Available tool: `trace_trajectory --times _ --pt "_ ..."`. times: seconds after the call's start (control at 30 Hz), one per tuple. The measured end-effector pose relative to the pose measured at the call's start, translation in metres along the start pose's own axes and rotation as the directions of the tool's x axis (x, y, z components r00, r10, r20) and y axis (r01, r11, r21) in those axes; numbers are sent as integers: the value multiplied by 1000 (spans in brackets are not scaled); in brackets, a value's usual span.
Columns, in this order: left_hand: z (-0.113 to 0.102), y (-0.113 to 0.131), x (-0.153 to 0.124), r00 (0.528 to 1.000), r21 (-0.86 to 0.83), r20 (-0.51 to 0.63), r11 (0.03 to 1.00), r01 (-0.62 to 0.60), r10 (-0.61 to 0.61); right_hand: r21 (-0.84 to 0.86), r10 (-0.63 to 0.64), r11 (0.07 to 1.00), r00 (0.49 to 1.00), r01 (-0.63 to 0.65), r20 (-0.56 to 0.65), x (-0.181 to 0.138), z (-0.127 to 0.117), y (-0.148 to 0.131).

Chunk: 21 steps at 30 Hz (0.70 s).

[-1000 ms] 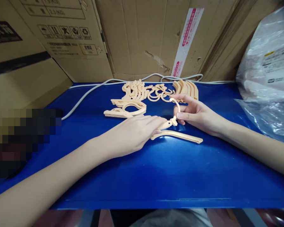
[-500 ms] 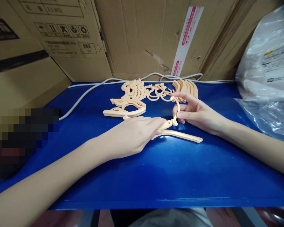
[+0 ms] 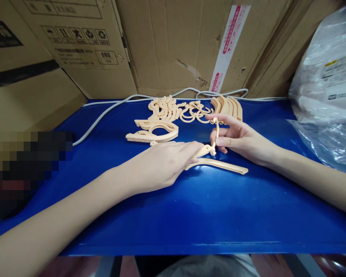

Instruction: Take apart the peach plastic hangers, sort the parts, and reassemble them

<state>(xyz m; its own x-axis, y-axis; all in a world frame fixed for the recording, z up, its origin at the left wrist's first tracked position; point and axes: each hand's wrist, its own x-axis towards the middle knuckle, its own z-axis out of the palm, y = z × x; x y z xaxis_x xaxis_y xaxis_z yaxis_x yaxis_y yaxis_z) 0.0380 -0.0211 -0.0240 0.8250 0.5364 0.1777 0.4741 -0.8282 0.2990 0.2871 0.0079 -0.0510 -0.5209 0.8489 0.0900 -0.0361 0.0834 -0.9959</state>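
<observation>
My left hand (image 3: 164,161) is closed over a cream plastic hanger arm (image 3: 204,150); its holed end sticks out past my fingertips, and the rest is mostly hidden under the hand. My right hand (image 3: 233,134) pinches a cream hanger hook (image 3: 217,132) between thumb and fingers. The hook stands upright, seen nearly edge-on, its lower end beside the holed end of the arm; whether they touch I cannot tell. Another curved hanger arm (image 3: 222,164) lies on the blue table just in front of my hands.
Behind my hands lie stacked folded hangers (image 3: 152,132), a pile of wavy cream parts (image 3: 163,107), loose hooks (image 3: 187,114) and a row of curved arms (image 3: 227,107). A white cable (image 3: 103,111) runs along the back. Cardboard boxes (image 3: 173,46) and a plastic bag (image 3: 323,77) border the blue table (image 3: 190,219).
My right hand has turned the hook, so its curve now appears nearly edge-on. My left hand and the hanger arm have stayed almost in place.
</observation>
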Motion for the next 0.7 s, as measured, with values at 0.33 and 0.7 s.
trace_trajectory --times 0.33,0.7 --pt "-1 -2 -1 1000 -5 17 1000 -14 14 -18 16 1000 1000 -16 -21 -1 1 -3" --pt "-1 -3 -1 999 31 16 999 -41 40 55 56 997 997 -53 -58 -1 1 -3"
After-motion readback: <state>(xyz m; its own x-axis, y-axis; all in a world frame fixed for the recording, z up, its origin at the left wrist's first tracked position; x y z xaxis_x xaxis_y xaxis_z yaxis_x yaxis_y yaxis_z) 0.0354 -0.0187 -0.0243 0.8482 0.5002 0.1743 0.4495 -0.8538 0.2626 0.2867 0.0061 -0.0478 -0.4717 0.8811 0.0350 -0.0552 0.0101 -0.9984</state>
